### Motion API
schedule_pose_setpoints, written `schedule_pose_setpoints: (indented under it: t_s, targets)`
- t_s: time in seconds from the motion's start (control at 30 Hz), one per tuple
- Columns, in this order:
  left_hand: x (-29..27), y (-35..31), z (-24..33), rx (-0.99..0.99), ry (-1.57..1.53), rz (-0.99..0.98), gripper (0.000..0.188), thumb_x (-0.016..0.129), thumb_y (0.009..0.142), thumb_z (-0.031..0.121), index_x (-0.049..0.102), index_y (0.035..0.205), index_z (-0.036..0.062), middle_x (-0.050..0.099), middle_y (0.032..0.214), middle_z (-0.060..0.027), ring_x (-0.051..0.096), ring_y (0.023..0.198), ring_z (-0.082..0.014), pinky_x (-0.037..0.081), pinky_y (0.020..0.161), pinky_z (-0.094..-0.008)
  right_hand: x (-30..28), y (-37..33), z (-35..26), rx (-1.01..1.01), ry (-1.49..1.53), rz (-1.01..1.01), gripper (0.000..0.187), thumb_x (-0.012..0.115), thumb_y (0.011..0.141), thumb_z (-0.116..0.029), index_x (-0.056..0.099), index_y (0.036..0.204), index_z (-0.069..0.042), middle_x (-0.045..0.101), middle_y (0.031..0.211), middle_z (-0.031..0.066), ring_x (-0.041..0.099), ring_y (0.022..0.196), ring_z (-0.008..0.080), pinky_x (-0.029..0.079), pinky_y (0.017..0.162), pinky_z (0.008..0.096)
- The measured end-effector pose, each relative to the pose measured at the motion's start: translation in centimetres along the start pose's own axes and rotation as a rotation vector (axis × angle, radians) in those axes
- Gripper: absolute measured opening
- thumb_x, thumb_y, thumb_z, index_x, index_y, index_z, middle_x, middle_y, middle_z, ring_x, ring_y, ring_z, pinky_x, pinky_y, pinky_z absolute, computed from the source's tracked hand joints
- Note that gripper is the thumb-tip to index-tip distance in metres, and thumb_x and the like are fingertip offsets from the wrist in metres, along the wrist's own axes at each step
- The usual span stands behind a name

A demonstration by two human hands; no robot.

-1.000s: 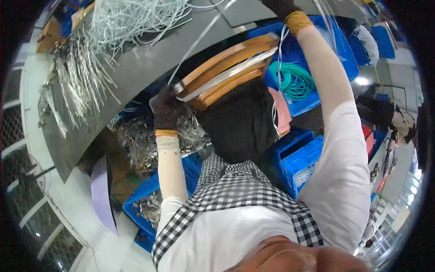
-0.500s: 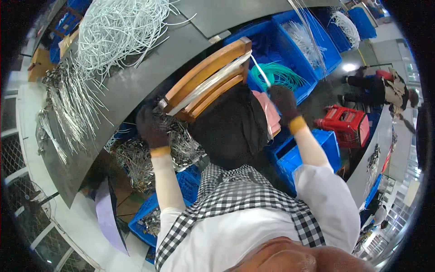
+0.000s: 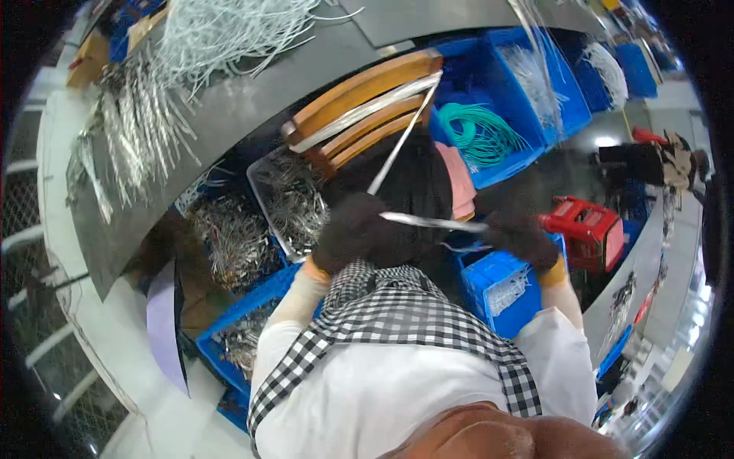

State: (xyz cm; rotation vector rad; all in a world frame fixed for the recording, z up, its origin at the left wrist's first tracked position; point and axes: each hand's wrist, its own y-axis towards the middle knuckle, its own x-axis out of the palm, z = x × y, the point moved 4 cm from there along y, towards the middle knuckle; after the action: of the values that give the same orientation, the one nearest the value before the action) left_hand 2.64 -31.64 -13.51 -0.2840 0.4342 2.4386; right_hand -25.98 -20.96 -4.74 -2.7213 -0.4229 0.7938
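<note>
Both hands [image 3: 428,229] drew together, gripping silvery strip [image 3: 432,222].

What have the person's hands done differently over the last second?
The right hand dropped from high above the table to waist height; the left hand moved in to meet it. Both now grip a thin silvery strip. The wooden board and blue bins stayed put.

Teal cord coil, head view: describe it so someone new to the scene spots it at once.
Start at the grey worktop across the top, then drop past the stacked wooden boards at its edge to the row of blue plastic crates on the right. The teal cord coil lies in the nearest crate. It is the only green bundle; the crates beside it hold white strands.
</note>
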Motion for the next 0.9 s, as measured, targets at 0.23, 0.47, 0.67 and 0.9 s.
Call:
schedule_pose_setpoints:
  t_s: [0.23,0.47,0.67,0.9]
  targets:
    - [-9.8,-0.2,-8.5,-0.028,0.593,0.647,0.021,0.056,0.086,0.002,0.064,0.105,0.0041,0.065,0.087,-0.0112,0.063,0.08,-0.0256,0.051,0.074,-0.0354,-9.1,18.2,-5.6,-0.11,-0.209,0.129,0.023,0.062,0.09,-0.02,0.067,0.107,-0.005,0.066,0.094,0.0098,0.064,0.088,0.0185,0.051,0.079,0.0271]
    - [-12.0,2.6,-10.9,-0.254,0.531,0.472,0.024,0.065,0.079,0.009,0.065,0.103,0.0042,0.066,0.089,-0.0174,0.064,0.086,-0.0352,0.05,0.075,-0.0413,-14.4,36.7,-5.1,-0.374,-0.619,0.331,0.019,0.066,0.083,-0.027,0.07,0.089,-0.009,0.068,0.074,0.0094,0.063,0.063,0.0214,0.051,0.06,0.0331]
    - [-11.8,4.9,-15.1,-0.329,0.328,0.377,0.02,0.061,0.078,0.006,0.065,0.097,0.0029,0.065,0.089,-0.0208,0.063,0.088,-0.0373,0.049,0.078,-0.0417,-19.3,36.4,7.5,-0.347,-1.206,0.291,0.031,0.059,0.085,-0.036,0.067,0.102,-0.011,0.066,0.105,0.0164,0.063,0.099,0.0326,0.049,0.086,0.047]
    - [-11.8,2.9,-13.4,-0.337,0.309,0.582,0.018,0.06,0.08,0.008,0.064,0.097,0.0036,0.064,0.089,-0.0179,0.061,0.084,-0.0334,0.049,0.08,-0.0386,-9.0,20.8,19.9,-0.085,-1.06,0.185,0.025,0.058,0.078,-0.016,0.066,0.102,-0.015,0.068,0.096,0.0146,0.067,0.085,0.0324,0.053,0.073,0.0458]
